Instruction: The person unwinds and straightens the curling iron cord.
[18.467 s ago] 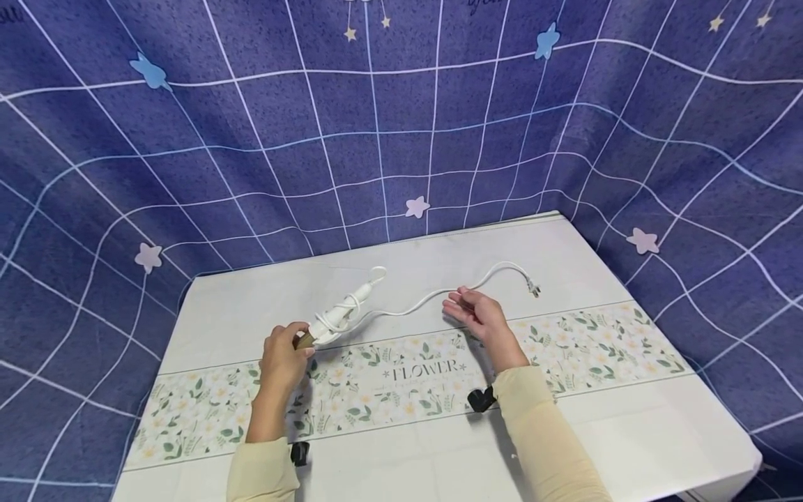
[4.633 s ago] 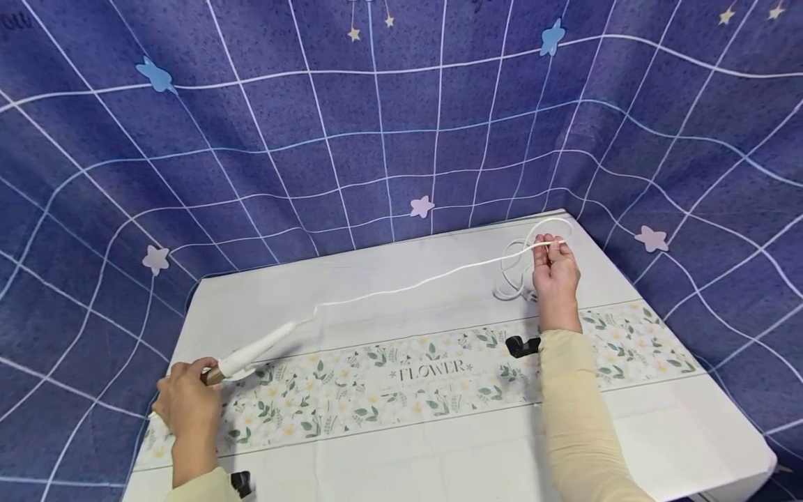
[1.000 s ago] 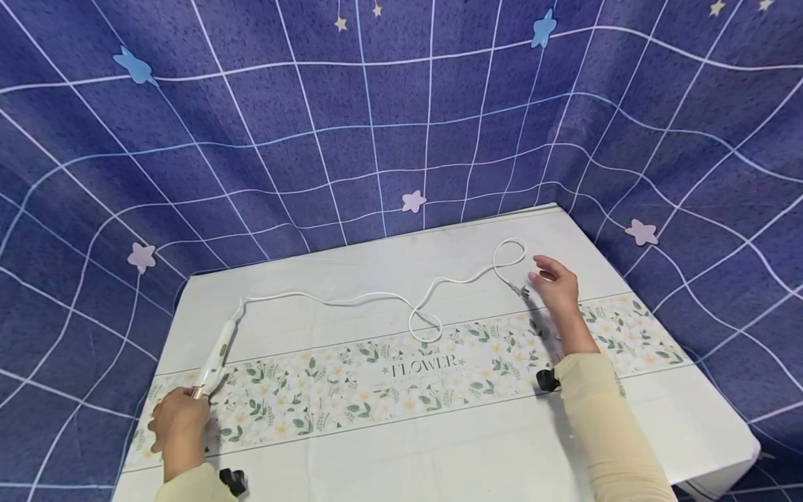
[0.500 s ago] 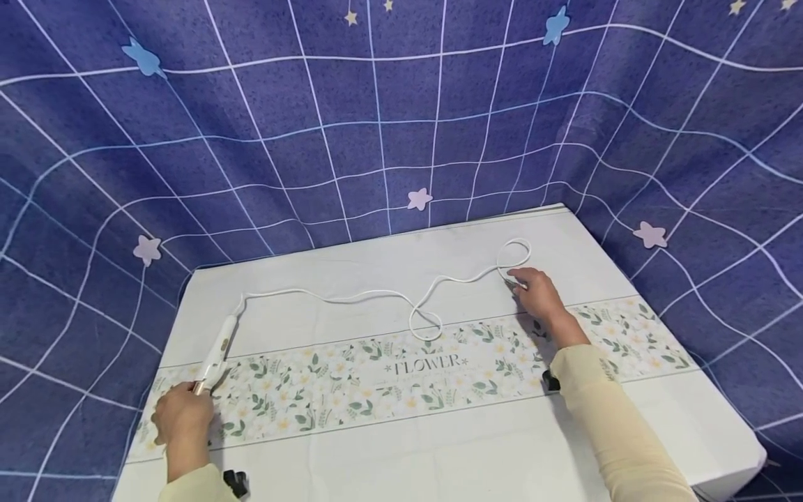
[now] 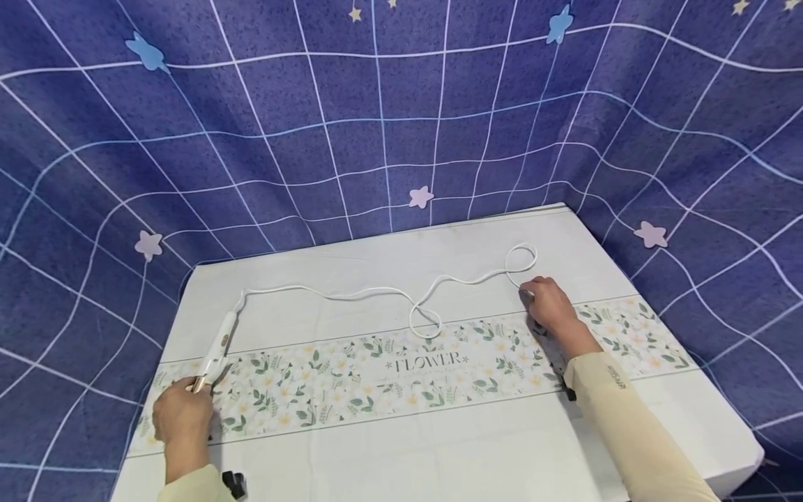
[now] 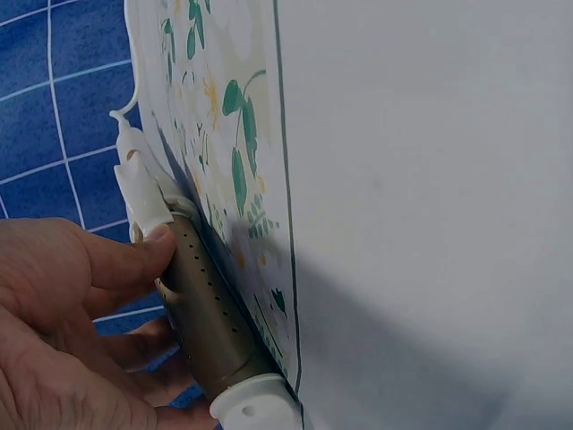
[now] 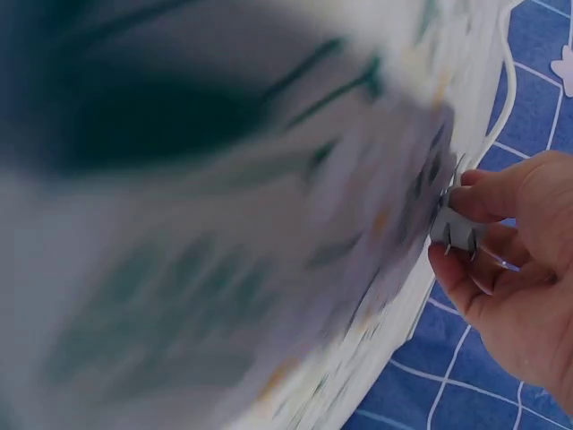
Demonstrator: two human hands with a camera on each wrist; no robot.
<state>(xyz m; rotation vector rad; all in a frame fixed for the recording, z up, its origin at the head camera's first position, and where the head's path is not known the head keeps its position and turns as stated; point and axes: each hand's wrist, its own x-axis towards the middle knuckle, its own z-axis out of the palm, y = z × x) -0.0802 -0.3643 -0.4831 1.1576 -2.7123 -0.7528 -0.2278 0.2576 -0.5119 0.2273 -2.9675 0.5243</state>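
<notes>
At the table's left side my left hand [image 5: 183, 420] holds a curling iron [image 5: 219, 343], its white handle pointing away from me. In the left wrist view, the thumb lies at the upper end of the bronze barrel [image 6: 210, 305], which has rows of small holes and a white tip [image 6: 260, 408]; other fingers pass behind it. A white cord [image 5: 351, 298] runs from the handle across the table, with one loop near the middle and another at the far right. My right hand [image 5: 552, 307] pinches the plug [image 7: 458, 233] at the cord's end, its metal prongs showing in the right wrist view.
A white tablecloth [image 5: 401, 460] with a flowered band marked FLOWER covers the table. Blue curtains [image 5: 351, 160] with a grid and stars hang along the back and sides. The table's right front corner [image 5: 753, 453] is in view.
The wound cord was unwound and laid across the table. In the last second my right hand came down to the plug, took hold of it and drew it slightly towards me. The left hand stayed on the curling iron.
</notes>
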